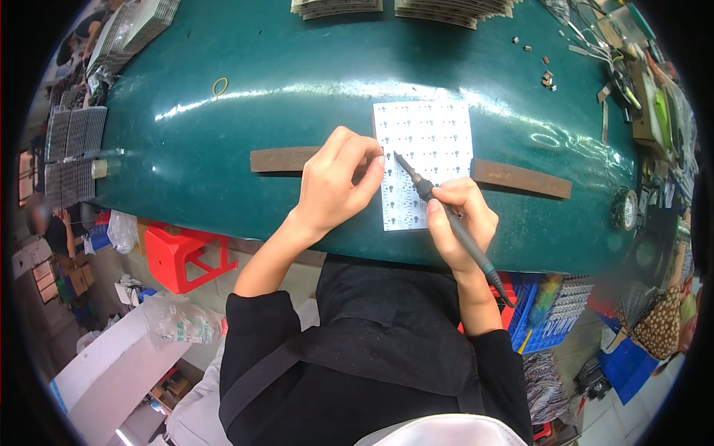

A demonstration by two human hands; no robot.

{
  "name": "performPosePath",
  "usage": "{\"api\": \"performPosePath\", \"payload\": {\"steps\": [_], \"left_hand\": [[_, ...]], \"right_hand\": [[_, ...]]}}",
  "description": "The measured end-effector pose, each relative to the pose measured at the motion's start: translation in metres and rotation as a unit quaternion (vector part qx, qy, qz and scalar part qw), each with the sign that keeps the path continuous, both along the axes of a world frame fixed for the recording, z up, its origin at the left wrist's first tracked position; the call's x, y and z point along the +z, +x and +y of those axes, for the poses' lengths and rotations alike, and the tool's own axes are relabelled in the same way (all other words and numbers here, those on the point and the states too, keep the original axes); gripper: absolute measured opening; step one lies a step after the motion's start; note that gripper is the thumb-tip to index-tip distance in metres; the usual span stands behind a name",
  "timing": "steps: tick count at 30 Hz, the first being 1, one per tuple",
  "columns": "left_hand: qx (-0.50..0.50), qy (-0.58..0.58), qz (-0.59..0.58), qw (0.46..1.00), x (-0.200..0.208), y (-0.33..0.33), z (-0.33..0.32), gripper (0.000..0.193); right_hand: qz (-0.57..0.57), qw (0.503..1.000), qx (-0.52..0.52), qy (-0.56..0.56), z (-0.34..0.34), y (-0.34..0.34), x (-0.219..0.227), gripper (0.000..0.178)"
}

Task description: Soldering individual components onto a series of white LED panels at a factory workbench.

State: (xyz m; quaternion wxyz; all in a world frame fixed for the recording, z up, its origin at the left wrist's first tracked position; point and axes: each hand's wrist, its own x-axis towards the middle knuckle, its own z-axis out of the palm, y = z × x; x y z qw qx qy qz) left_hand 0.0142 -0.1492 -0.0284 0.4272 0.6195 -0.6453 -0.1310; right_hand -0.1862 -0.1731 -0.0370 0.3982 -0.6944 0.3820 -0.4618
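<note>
A white circuit board panel (435, 126) with rows of small dark marks lies on the green table in front of me. My right hand (467, 219) grips a soldering iron (465, 239) like a pen; its tip points to the upper left and meets or hovers just over the board's left part. At the board's left edge my left hand (338, 178) has thumb and forefinger pinched together, close to the iron's tip. What the pinch holds, if anything, is too small to make out. Brown bars stand on both sides: a left bar (281, 160) partly behind my left hand, and a right bar (522, 179).
Stacked panels (435, 9) sit at the table's (297, 67) far edge, with more stacks (74, 149) at left. A yellow rubber band (220, 87), small loose parts (548, 79) and a tape roll (624, 208) lie about. A red stool (182, 256) and blue crate (547, 312) stand below.
</note>
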Motion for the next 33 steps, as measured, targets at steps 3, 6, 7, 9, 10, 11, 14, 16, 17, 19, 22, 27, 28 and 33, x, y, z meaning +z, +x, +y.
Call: {"api": "performPosePath", "payload": {"steps": [3,6,7,9,10,11,14,16,17,19,22,27,28,33], "left_hand": [[-0.02,-0.009,-0.024,0.999,-0.003,0.0,-0.003,0.01],[-0.026,0.002,-0.035,0.999,-0.007,0.001,-0.003,0.011],[-0.03,0.014,-0.04,0.999,-0.007,0.001,-0.003,0.01],[-0.032,0.006,-0.057,0.998,-0.008,0.001,-0.005,0.011],[-0.033,-0.003,-0.075,0.997,-0.009,0.001,-0.006,0.011],[-0.034,-0.002,-0.075,0.997,-0.009,0.001,-0.007,0.011],[-0.032,-0.012,-0.098,0.995,-0.008,-0.001,-0.008,0.011],[-0.03,-0.006,-0.114,0.993,-0.005,-0.001,-0.008,0.012],[-0.03,-0.006,-0.113,0.993,-0.005,-0.002,-0.008,0.012],[-0.034,0.014,-0.112,0.993,-0.004,-0.003,-0.008,0.014],[-0.051,0.012,-0.106,0.993,-0.003,-0.002,-0.006,0.014],[-0.03,0.014,-0.05,0.998,-0.006,-0.002,0.004,0.014],[-0.033,0.009,-0.062,0.997,-0.005,-0.002,0.006,0.014],[-0.042,0.01,-0.082,0.996,-0.006,-0.006,0.007,0.016]], "right_hand": [[-0.039,0.999,-0.004,-0.021,0.001,-0.004,-0.004,0.015],[-0.031,0.999,-0.013,-0.036,-0.002,-0.004,-0.006,0.015],[-0.031,0.999,-0.013,-0.036,-0.002,-0.003,-0.006,0.015],[-0.015,1.0,-0.008,-0.006,-0.002,-0.002,-0.003,0.014],[-0.015,1.0,-0.009,-0.006,-0.002,-0.001,-0.003,0.014],[-0.014,1.0,-0.008,-0.004,-0.002,-0.001,-0.003,0.014],[-0.014,1.0,-0.006,-0.005,-0.002,-0.001,-0.004,0.015],[-0.015,1.0,-0.004,-0.008,-0.002,-0.002,-0.003,0.015],[-0.011,1.0,-0.001,-0.011,-0.001,-0.002,-0.002,0.015],[-0.007,1.0,0.001,-0.014,0.0,-0.003,-0.001,0.016],[-0.012,1.0,0.007,-0.027,0.003,-0.007,-0.002,0.015],[-0.024,0.999,0.031,-0.021,0.013,-0.021,-0.005,0.011],[-0.024,0.999,0.03,-0.02,0.014,-0.021,-0.005,0.011],[-0.029,0.999,0.007,-0.017,0.015,-0.015,-0.003,0.015]]}}
